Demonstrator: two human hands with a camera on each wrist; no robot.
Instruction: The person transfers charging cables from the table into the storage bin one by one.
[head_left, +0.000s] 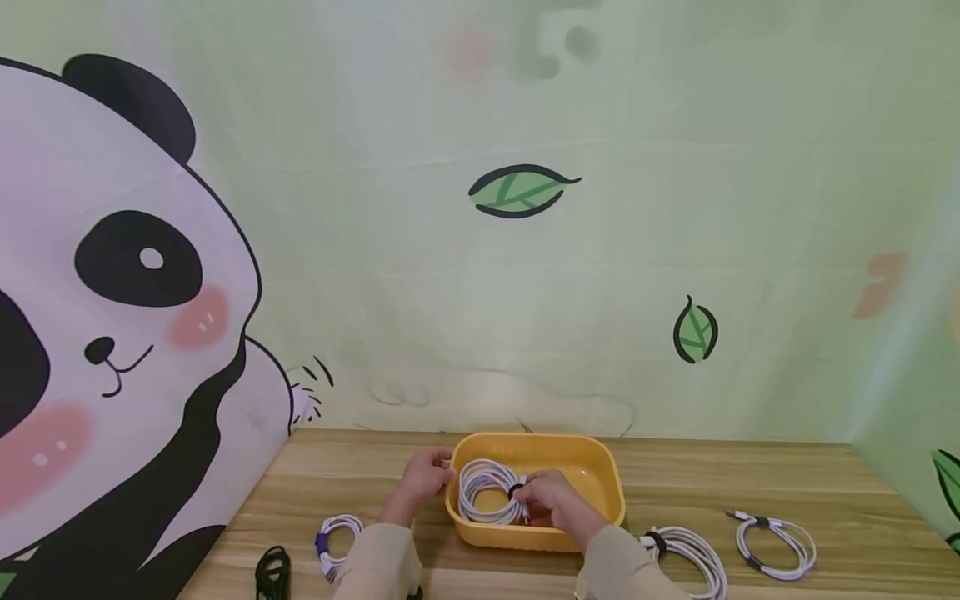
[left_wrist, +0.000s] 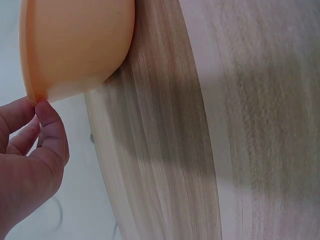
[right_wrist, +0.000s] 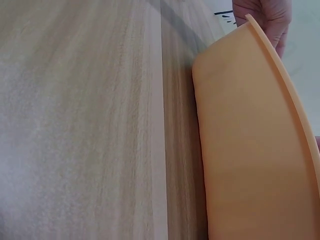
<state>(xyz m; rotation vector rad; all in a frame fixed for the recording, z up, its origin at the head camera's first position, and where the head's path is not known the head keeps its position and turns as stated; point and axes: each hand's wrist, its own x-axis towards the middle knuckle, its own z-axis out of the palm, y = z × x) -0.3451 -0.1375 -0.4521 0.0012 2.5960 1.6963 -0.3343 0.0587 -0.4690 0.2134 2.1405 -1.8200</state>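
Observation:
A yellow plastic bin (head_left: 611, 521) stands on the table, with a coiled white cable (head_left: 468, 503) in its left half. My left hand (head_left: 426, 477) pinches the bin's left rim between thumb and fingers; the left wrist view shows this hand (left_wrist: 37, 155) at the bin's edge (left_wrist: 80, 45). Reaching over the near wall, my right hand (head_left: 553, 498) holds the coil's right side by its black strap (head_left: 515, 491). The right wrist view shows mostly the bin's outer wall (right_wrist: 255, 130), which hides nearly all of the right hand.
Right of the bin lie a thick white cable coil (head_left: 693, 554) with a black strap and a thinner white cable loop (head_left: 806, 554). To the left are a white cable with a blue strap (head_left: 322, 543) and a black cable bundle (head_left: 273, 573). A printed wall (head_left: 420, 292) rises behind the table.

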